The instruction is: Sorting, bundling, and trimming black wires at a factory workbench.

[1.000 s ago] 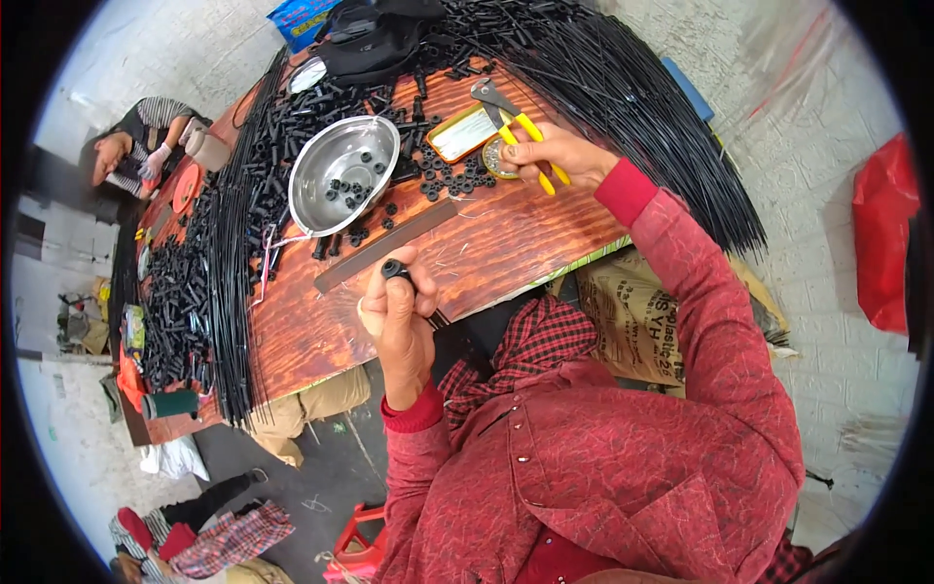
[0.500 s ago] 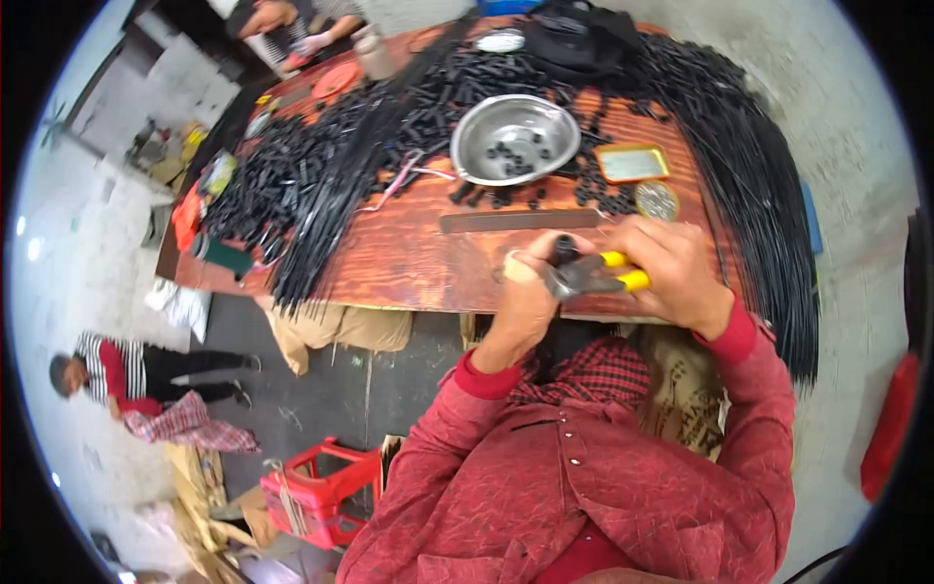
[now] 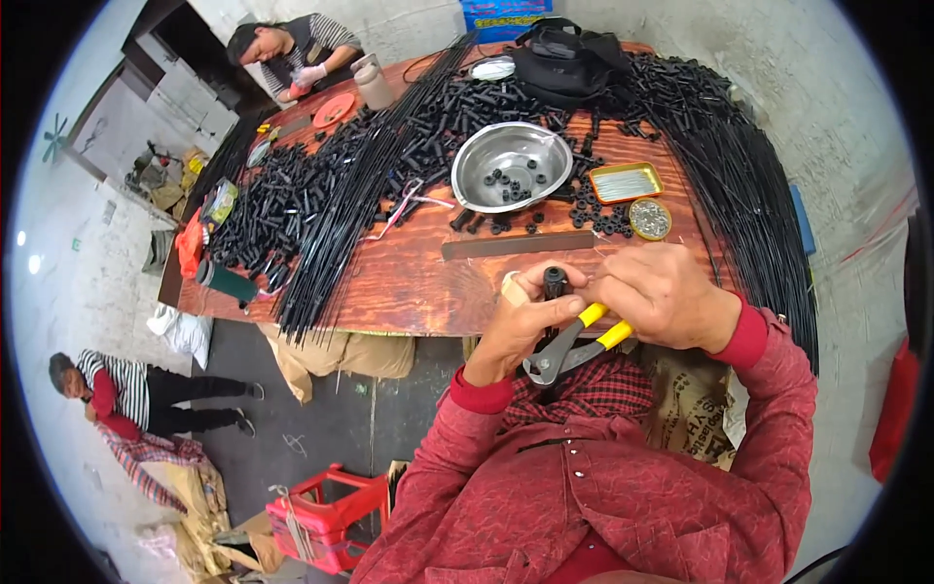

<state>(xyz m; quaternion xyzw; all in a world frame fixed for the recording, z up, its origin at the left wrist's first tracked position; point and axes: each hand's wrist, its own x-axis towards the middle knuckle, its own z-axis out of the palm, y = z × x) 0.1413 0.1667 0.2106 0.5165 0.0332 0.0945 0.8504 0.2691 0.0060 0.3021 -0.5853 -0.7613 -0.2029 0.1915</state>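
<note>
Close to the table's front edge, my left hand [image 3: 518, 319] is closed around a short black tubular plastic fitting [image 3: 556, 282], which stands roughly upright with its end showing. My right hand [image 3: 664, 294] grips a pair of pincers [image 3: 564, 352] by the yellow handles. Their grey metal jaws point down and left, below my left hand and apart from the fitting. A light-coloured bandage wraps a finger of my left hand. The fingertips of both hands are near each other, and whether they hold something thin between them cannot be made out.
Ahead lie a flat dark bar [image 3: 516, 245], a steel bowl [image 3: 511, 136] with black caps, a yellow tin of thin pins [image 3: 623, 183] and a round tin of small metal parts [image 3: 650, 219]. Bundles of black rods [image 3: 341, 229] flank them. Another person [image 3: 302, 58] sits at the far left.
The pincers have swung from beside the fitting to below my left hand, jaws now pointing down. My right hand has moved slightly lower, its fingers nearer the fitting.
</note>
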